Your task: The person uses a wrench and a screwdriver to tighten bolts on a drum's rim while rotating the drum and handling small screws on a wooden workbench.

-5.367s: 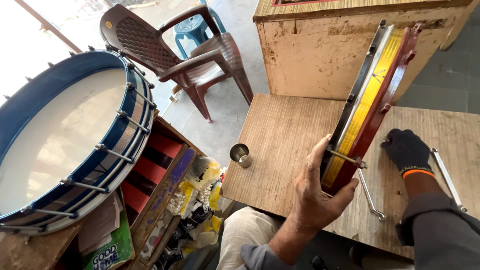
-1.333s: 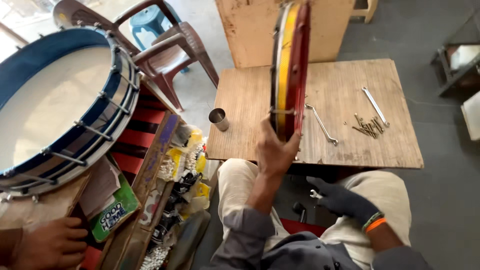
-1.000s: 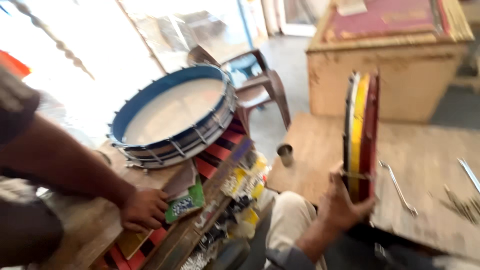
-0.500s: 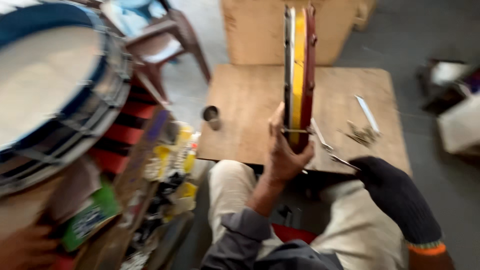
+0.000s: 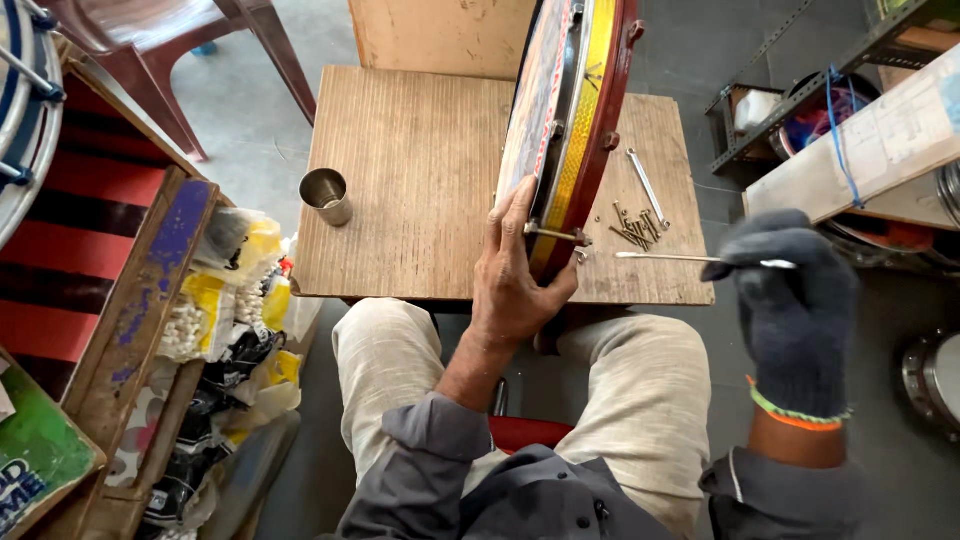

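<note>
A flat drum [image 5: 575,120] with a red and yellow rim stands on edge on the wooden table [image 5: 420,180]. My bare left hand [image 5: 515,275] grips its lower rim by a metal tension hook. My right hand [image 5: 795,300], in a dark knit glove, holds a thin metal spanner [image 5: 660,257] out to the right of the drum, level with the table's front edge. A second spanner [image 5: 646,185] and a small heap of bolts [image 5: 634,227] lie on the table behind the drum.
A steel cup [image 5: 326,195] stands at the table's left front. A big blue-rimmed drum [image 5: 22,120] rests on a red and blue crate at far left. Plastic bags [image 5: 230,310] sit below it. A brown chair [image 5: 180,30] and metal shelving [image 5: 850,110] flank the table.
My gloved right hand has risen from my lap and now holds a spanner beside the drum. The view has swung back over the table. My left hand keeps its grip.
</note>
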